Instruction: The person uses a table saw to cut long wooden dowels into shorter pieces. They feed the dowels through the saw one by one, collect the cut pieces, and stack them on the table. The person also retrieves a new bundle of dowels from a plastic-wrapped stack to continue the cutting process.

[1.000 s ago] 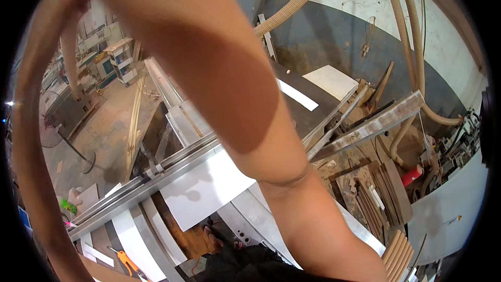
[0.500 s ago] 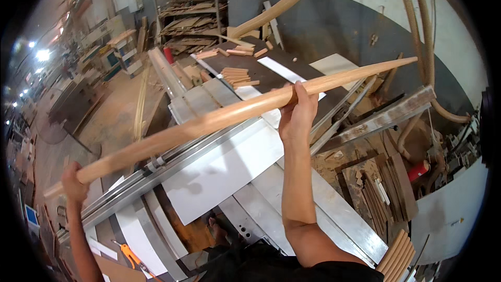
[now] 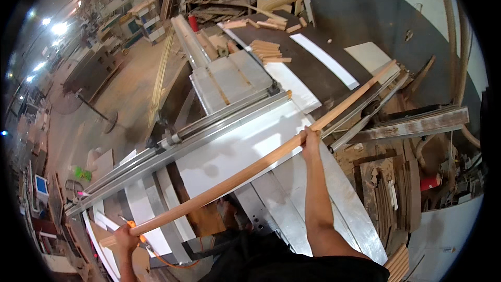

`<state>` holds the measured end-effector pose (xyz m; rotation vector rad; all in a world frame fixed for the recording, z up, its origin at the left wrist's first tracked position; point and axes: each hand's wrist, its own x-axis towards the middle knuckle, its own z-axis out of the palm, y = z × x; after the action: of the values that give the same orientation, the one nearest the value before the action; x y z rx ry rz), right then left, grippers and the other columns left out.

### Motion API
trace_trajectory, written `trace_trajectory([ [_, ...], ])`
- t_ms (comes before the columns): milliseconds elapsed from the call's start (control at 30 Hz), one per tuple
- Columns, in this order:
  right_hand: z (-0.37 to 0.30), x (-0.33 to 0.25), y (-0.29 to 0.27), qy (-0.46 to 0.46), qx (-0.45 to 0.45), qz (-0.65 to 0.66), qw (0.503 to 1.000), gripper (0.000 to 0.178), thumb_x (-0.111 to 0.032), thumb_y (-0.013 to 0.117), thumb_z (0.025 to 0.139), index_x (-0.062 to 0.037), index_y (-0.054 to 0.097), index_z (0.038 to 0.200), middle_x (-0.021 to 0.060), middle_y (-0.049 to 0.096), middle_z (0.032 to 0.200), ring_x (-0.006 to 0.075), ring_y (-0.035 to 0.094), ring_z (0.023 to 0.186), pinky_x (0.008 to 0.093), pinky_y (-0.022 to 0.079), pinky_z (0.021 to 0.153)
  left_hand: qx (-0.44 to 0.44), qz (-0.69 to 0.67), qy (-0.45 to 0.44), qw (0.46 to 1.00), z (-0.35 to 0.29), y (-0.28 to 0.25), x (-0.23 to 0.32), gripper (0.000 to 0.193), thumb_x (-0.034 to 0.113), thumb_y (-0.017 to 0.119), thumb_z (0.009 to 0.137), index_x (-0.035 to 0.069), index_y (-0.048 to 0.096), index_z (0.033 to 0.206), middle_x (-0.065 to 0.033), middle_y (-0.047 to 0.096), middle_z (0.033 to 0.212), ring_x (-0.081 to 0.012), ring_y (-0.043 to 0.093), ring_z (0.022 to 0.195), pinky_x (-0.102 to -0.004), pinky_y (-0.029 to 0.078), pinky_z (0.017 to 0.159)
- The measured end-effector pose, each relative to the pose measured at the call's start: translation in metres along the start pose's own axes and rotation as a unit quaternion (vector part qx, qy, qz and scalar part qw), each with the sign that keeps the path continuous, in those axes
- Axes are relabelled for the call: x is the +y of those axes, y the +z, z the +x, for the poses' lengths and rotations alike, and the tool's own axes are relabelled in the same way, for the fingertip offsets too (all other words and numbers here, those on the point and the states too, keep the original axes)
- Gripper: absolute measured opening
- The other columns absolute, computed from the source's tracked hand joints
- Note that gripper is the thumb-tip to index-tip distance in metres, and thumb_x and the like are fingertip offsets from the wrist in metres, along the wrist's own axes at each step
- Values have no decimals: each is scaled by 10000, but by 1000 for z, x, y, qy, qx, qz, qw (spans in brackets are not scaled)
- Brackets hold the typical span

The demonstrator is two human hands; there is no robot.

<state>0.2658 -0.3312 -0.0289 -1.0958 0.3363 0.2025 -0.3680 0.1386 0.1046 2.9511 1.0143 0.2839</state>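
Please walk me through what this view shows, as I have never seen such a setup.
There is no robot here: a person works with bare hands, seen from a wide fisheye camera worn on the head and looking down, so straight edges bend near the rim. The left hand grips a long wooden rod near its lower end, and the right hand grips it farther up. The rod crosses above a white panel; I cannot tell whether they touch. Beyond the panel runs a metal rail. Farther off, short wood pieces and a white strip lie on a dark tabletop.
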Motion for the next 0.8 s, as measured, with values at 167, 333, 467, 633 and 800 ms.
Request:
trace_trajectory([
  [167,-19,21,-8,-37,43,-195,979,600,-221,693,927,-62,389,1419,175,527,1275,279,579,1129,395,507,934,-91,-6,3,996,29,37,101,347,387,778,748,70,643,706,-166,653,682,-400,656,677,-514,504,616],
  [333,-60,55,6,-206,-34,-526,824,722,-244,731,883,-29,420,1499,295,441,1445,406,398,1381,467,359,1130,-131,-118,84,981,118,109,225,283,335,749,820,71,648,828,-155,700,782,-380,689,756,-507,524,654],
  [467,-74,80,25,-197,-120,-553,801,706,-262,740,864,-27,467,1472,308,429,1455,424,385,1398,458,334,1153,-79,-194,106,972,186,162,304,285,326,720,833,55,637,800,-159,698,822,-387,683,828,-499,536,742],
  [633,-78,80,42,-183,-144,-573,786,726,-274,746,854,-36,461,1478,312,449,1450,417,400,1398,459,333,1162,-21,-295,149,943,227,182,347,318,248,741,817,58,654,1056,-178,655,1086,-398,607,1054,-536,454,955],
  [800,-61,91,59,-204,-173,-613,743,772,-314,752,848,-70,430,1506,328,392,1505,426,368,1429,462,336,1165,190,-262,114,939,275,157,298,530,261,734,822,24,572,1268,-220,495,1393,-395,436,1337,-514,339,1124],
])
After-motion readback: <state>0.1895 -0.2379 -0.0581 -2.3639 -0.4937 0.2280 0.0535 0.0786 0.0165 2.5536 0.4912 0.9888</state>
